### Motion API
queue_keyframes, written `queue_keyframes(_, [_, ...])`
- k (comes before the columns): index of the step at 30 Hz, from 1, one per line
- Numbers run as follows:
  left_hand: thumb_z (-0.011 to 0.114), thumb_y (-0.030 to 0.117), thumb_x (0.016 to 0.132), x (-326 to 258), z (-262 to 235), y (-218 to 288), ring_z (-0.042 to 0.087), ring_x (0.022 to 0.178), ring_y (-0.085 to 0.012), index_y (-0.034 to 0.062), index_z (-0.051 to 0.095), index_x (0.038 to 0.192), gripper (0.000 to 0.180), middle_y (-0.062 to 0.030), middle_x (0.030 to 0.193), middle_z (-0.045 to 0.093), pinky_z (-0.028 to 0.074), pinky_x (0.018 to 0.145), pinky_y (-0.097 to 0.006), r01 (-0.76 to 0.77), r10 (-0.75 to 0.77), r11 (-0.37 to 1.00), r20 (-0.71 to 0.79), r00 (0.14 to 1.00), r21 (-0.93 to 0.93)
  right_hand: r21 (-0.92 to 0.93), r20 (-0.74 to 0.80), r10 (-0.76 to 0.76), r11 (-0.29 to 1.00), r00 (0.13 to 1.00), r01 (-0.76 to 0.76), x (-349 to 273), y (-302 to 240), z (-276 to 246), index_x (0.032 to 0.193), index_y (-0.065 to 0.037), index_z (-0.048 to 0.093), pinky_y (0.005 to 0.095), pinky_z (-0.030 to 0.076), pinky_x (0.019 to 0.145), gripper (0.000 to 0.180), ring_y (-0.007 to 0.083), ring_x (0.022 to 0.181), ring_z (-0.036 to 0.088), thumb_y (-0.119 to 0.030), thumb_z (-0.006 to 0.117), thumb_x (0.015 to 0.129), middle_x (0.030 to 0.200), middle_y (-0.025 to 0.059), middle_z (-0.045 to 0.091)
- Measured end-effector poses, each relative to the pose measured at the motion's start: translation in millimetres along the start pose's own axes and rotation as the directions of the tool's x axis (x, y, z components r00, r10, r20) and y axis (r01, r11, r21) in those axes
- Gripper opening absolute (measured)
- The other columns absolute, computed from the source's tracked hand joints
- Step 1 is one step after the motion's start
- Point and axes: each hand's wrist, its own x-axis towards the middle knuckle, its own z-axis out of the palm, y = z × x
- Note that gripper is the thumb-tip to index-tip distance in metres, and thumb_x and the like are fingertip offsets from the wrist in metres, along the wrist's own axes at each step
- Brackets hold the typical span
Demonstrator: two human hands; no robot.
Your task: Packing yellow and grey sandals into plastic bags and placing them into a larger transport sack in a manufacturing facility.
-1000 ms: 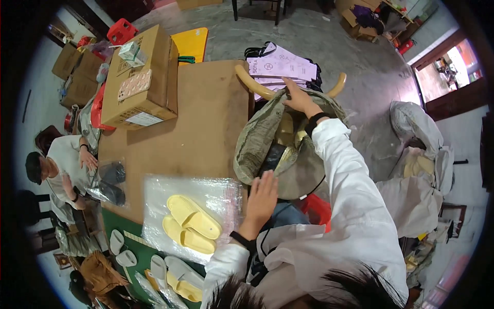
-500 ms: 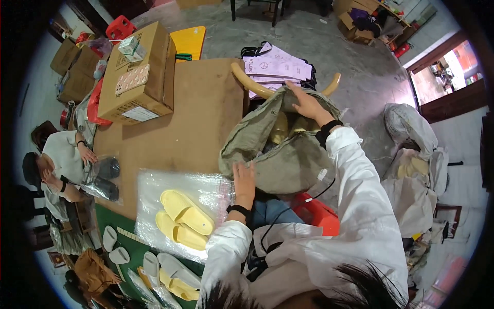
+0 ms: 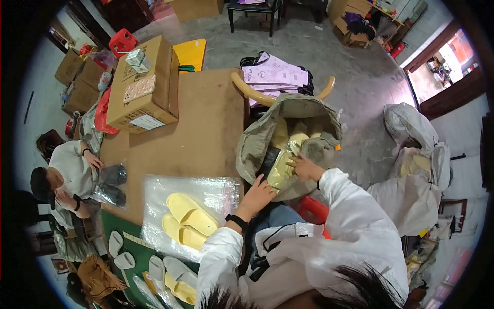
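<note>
An olive-green sack [image 3: 257, 144] stands open beside the wooden table [image 3: 195, 129], with several pale yellow slippers inside. My right hand [image 3: 306, 167] reaches into the sack's mouth and grips a yellow slipper [image 3: 280, 170] near its upper end. My left hand [image 3: 257, 194] touches the lower end of the same slipper at the sack's rim, fingers spread. A pair of yellow slippers [image 3: 188, 221] lies on a clear plastic bag [image 3: 206, 193] on the table to my left.
A large cardboard box [image 3: 146, 87] sits on the table's far left. A seated person [image 3: 67, 177] at the left handles dark slippers in plastic. Grey and yellow slippers [image 3: 170, 275] lie on a green mat. White sacks [image 3: 411, 170] stand to the right, a red stool [image 3: 314, 208] under the sack.
The sack's mouth has been pulled open. My right hand moved from its far rim down into it onto a slipper. My left hand shifted right toward the sack.
</note>
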Motion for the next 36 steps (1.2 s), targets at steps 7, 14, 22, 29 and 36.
queue_keyframes(7, [0.050,0.013,0.076,-8,2,6,0.049,0.103,-0.0248,0.0133,0.060,0.090,0.017,-0.0063,0.084,0.056,0.020,0.105,-0.049,0.036,-0.035,0.999,-0.067,0.997,0.021,0.079,0.267,0.455,0.868,0.849,-0.490,-68,-23,21,0.083,-0.009,0.068,0.0502,0.046,0.077,0.020,0.0275,0.082,0.064,-0.015,0.053,0.071,0.083,0.0096,0.066])
queue_keyframes(14, [0.050,0.014,0.077,-7,-3,20,0.049,0.105,-0.0258,0.0114,0.060,0.093,0.019,-0.0076,0.086,0.055,0.018,0.104,-0.053,0.106,-0.096,0.986,-0.080,0.992,0.126,-0.025,0.265,0.502,0.857,0.823,-0.515,-97,-63,37,0.078,-0.012,0.069,0.0406,0.048,0.061,0.016,0.0254,0.079,0.065,-0.018,0.055,0.073,0.083,0.0085,0.067])
queue_keyframes(22, [0.051,0.014,0.077,-29,-7,36,0.042,0.115,-0.0283,0.0082,0.055,0.108,0.031,-0.0122,0.109,0.053,0.017,0.105,-0.052,0.221,-0.204,0.970,-0.161,0.966,0.098,-0.094,0.142,0.498,0.867,0.855,-0.490,-81,-58,24,0.076,-0.015,0.069,0.0426,0.044,0.073,0.016,0.0241,0.078,0.064,-0.018,0.053,0.074,0.082,0.0064,0.067])
queue_keyframes(29, [0.057,0.015,0.075,-85,-26,60,0.037,0.119,-0.0303,0.0101,0.054,0.112,0.037,-0.0149,0.117,0.048,0.017,0.103,-0.055,0.425,-0.458,0.886,-0.203,0.866,-0.186,-0.114,0.051,0.397,0.914,0.916,-0.390,-64,-62,21,0.082,-0.014,0.067,0.0438,0.041,0.075,0.018,0.0223,0.083,0.062,-0.018,0.050,0.076,0.085,0.0056,0.066])
queue_keyframes(36, [0.058,0.013,0.076,-163,-51,81,0.050,0.098,-0.0371,0.0067,0.057,0.104,0.029,-0.0199,0.107,0.053,0.041,0.083,-0.043,0.522,-0.626,0.745,-0.168,0.761,-0.415,0.009,-0.114,0.412,0.910,0.904,-0.414,-45,-67,8,0.077,-0.012,0.066,0.0418,0.043,0.070,0.018,0.0252,0.080,0.063,-0.015,0.048,0.077,0.083,0.0078,0.066])
